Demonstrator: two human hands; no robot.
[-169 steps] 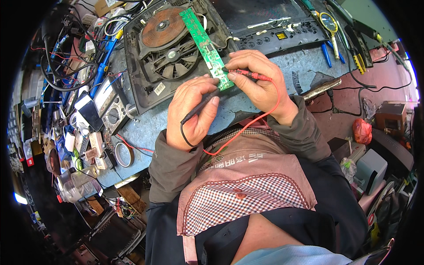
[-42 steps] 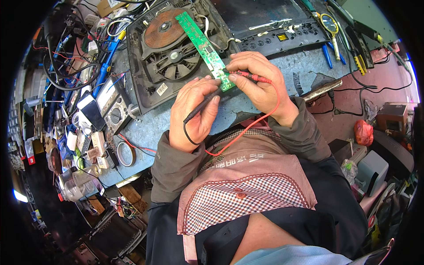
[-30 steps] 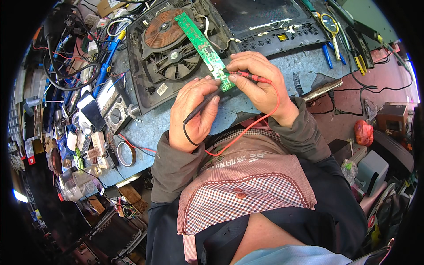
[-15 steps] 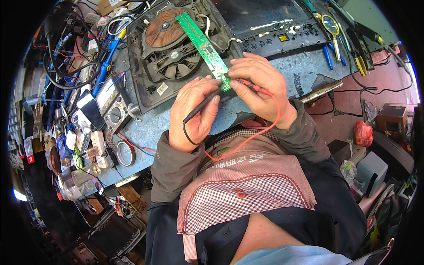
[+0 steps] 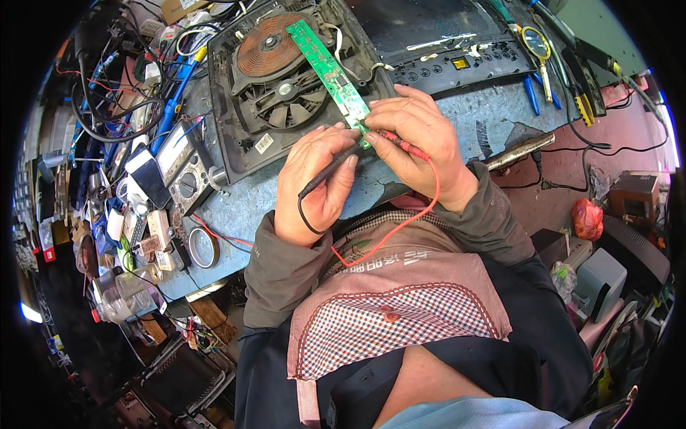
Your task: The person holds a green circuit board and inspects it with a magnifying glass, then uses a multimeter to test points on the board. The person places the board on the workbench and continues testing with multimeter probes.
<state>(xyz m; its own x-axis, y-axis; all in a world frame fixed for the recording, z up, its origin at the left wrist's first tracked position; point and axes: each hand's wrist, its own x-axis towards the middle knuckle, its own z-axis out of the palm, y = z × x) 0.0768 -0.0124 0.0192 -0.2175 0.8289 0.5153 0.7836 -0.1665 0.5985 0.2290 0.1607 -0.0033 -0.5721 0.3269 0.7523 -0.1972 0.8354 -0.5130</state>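
A long green circuit board (image 5: 330, 75) slants over the opened induction cooker base (image 5: 246, 154), its near end between my two hands. My left hand (image 5: 312, 182) is closed round a black test probe (image 5: 325, 174), whose tip points at the board's near end. In my right hand (image 5: 421, 143) is a red test probe (image 5: 404, 145), angled to the same end of the board. My fingers partly hide both tips, so I cannot tell exactly where they touch. A copper coil (image 5: 275, 46) and a fan (image 5: 289, 107) show in the base. Left of it lies an analog multimeter (image 5: 187, 182).
The cooker's dark top panel (image 5: 436, 36) lies at the back right, with a magnifying glass (image 5: 536, 46) and blue-handled pliers (image 5: 531, 94) beside it. A phone (image 5: 147, 177), a tape roll (image 5: 204, 247) and tangled cables crowd the left side. Boxes stand on the floor at right.
Both hands stay at the board's near end with only slight shifts. The red lead's loop has drawn in a little to the left.
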